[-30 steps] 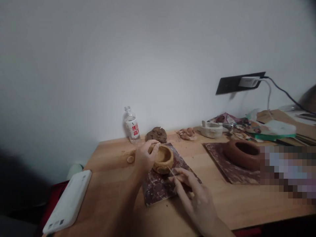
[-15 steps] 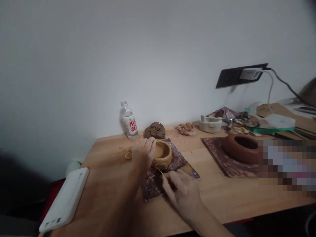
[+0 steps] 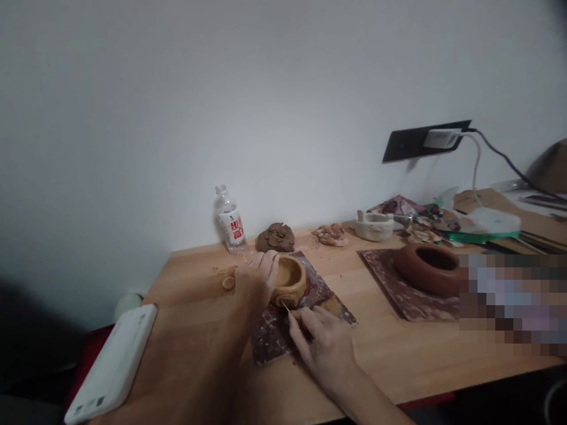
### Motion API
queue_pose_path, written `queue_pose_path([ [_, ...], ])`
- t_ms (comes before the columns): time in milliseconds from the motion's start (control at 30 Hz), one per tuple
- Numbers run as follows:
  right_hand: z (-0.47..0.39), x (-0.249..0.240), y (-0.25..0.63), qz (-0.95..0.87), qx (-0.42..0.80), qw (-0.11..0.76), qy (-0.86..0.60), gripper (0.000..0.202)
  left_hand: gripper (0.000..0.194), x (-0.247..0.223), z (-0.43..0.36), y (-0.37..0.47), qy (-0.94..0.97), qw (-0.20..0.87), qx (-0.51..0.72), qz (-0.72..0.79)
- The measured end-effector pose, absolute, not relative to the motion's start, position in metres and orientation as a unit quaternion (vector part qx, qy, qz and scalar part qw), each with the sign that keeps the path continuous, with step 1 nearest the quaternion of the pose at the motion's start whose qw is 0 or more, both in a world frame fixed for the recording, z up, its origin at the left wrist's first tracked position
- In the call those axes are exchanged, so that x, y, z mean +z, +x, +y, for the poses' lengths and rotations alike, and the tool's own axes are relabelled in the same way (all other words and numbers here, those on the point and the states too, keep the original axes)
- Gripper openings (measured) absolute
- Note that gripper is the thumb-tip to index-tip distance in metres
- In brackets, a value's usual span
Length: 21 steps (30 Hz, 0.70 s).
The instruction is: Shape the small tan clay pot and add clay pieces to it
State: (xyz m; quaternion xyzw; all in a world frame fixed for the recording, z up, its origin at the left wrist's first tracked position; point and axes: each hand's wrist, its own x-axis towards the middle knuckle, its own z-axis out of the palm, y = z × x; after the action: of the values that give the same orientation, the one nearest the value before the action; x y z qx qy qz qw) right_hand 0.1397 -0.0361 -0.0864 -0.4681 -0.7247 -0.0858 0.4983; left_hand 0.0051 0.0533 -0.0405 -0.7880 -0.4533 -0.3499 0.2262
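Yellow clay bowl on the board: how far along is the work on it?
The body of the yellow clay bowl looks shaped, with a hollow and a rounded rim. In progress: the left hand rests against its side while the right hand holds a thin stick at the raised patch on its front. Remaining: probably finishing that patch; how much more, the view cannot settle.

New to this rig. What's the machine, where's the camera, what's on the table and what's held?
No machine: these are a person's bare hands, and every picture comes from one head-worn camera looking forward and down. The left hand holds a tan bowl at its left side; the right hand holds a thin stick against its outside. Also on the table: a bottle, brown clay lump, pale bowl and, on a board, a reddish-brown hollow piece.
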Motion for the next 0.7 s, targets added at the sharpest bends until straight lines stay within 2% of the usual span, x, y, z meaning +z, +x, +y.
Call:
queue_pose_path([
  [700,-0.0357,-0.0928,0.1464,-0.708,-0.042,0.496,-0.502,0.031,0.026,-0.0361,0.0509,0.0044,-0.789,0.244,-0.342,-0.450],
])
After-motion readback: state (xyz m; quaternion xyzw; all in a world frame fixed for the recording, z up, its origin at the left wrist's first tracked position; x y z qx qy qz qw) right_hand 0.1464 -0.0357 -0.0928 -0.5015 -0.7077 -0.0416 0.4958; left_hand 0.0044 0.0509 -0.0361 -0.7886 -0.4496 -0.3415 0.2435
